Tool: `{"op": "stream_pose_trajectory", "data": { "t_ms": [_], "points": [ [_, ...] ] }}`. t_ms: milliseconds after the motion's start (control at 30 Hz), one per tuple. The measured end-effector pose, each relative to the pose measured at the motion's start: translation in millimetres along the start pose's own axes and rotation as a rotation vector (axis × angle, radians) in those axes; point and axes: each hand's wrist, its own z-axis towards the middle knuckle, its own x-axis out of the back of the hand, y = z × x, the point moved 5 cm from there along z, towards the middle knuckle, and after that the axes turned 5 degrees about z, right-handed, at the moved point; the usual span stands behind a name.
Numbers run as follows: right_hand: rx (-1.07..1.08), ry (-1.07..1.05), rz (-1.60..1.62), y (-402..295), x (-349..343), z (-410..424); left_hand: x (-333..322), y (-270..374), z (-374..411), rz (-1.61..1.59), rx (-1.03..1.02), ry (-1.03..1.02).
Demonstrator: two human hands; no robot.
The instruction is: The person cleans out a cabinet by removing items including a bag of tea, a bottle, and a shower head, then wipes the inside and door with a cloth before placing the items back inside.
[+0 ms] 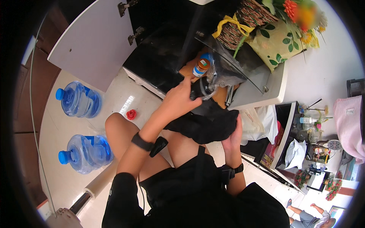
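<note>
My left hand (182,95) reaches into the low cabinet, with its thumb and fingers around a dark, shiny container (202,88), perhaps a bottle. Crumpled clear plastic (221,78) lies against that container. Just beyond my fingers is a small jar (201,67) with an orange-brown top and a blue-and-white label. Bunched black cloth (211,126) hangs over my lap. My right hand (232,134) grips its right end, and most of those fingers are hidden behind the fabric. Under the jar and plastic lies a brown board (188,69) on the black cabinet shelf (154,65).
An open cabinet door (94,40) stands at left. Two large water bottles (81,99) and a red artificial rose (131,114) are on the floor. A glass panel (231,62), woven baskets (231,35) and a yellow bag (273,45) are at upper right. Another person (310,219) is far right.
</note>
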Motion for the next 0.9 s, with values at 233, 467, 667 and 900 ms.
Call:
{"op": "stream_pose_trajectory", "data": {
  "t_ms": [233, 467, 667, 900],
  "points": [
    [0.004, 0.206, -0.112, 15.7, 51.0, 31.1, -94.5, 40.0, 62.2, -0.015, -0.108, -0.08],
    [0.002, 0.153, -0.135, 30.9, 31.9, 42.3, -155.9, 25.8, 75.4, -0.094, -0.185, -0.01],
    [-0.199, 0.067, 0.004, 34.6, 10.3, 32.0, -98.3, 35.5, 47.6, -0.292, -0.273, -0.12],
    [-0.248, -0.243, 0.146, 39.5, -127.5, 18.9, 3.1, -33.8, -47.9, -0.312, -0.008, -0.405]
  ]
}}
